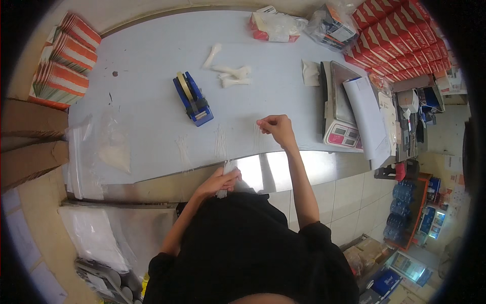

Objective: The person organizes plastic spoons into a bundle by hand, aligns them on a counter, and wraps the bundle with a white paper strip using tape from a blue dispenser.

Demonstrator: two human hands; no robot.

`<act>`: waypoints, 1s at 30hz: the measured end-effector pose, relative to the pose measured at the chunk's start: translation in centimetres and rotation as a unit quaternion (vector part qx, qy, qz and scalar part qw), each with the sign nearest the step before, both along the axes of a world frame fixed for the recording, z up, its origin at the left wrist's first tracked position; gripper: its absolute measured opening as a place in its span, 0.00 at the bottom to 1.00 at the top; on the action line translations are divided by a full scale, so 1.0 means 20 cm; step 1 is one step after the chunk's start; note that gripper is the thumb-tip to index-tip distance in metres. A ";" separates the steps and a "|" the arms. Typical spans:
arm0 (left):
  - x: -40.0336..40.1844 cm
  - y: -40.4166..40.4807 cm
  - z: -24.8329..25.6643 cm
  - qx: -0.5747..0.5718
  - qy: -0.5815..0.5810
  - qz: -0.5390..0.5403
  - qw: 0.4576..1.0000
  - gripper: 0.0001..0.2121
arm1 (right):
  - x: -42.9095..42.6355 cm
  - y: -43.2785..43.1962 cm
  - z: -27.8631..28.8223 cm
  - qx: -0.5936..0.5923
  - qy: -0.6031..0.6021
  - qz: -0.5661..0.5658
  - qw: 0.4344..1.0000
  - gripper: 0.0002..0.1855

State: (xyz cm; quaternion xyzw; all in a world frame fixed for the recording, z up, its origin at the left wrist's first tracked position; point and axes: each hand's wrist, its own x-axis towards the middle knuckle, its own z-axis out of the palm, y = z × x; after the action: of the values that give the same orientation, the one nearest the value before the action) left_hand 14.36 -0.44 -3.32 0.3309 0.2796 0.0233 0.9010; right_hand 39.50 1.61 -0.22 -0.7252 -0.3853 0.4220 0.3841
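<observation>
My left hand (222,181) is closed around a bundle of thin whitish strips (227,171) at the table's front edge, close to my body. Over the table to the right, my right hand (276,128) has its thumb and fingertips pinched at the top of a sparse group of thin clear strands (259,138). A second group of strands (220,142) lies in the middle, and a third (183,152) lies farther left. Behind them stands a blue tape dispenser (199,110) with a yellowish roll. Several knotted white plastic bundles (235,74) lie beyond it.
A weighing scale (341,133) with papers (366,114) on it stands at the right. Red boxes (398,41) are stacked behind it. Folded orange-and-white packaging (62,81) stands at the left, above brown cardboard (34,117). Clear plastic bags (114,148) lie at the table's left front.
</observation>
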 end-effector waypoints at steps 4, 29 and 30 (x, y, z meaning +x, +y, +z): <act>0.02 0.00 -0.01 -0.025 0.001 0.026 0.999 0.14 | 0.07 -0.03 -0.16 -0.049 -0.113 0.017 0.992 0.11; 0.02 0.01 0.02 -0.006 0.019 0.032 0.999 0.14 | 0.01 0.00 0.07 0.044 -0.137 0.116 0.983 0.07; 0.02 0.01 0.02 -0.014 0.014 0.042 0.999 0.14 | 0.04 0.01 0.03 0.000 -0.217 0.137 0.967 0.07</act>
State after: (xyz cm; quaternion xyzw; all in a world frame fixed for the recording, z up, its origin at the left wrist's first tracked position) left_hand 14.68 -0.19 -2.86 0.3070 0.3059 0.0524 0.8997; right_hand 40.23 1.72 0.31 -0.7400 -0.5546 0.3032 0.2300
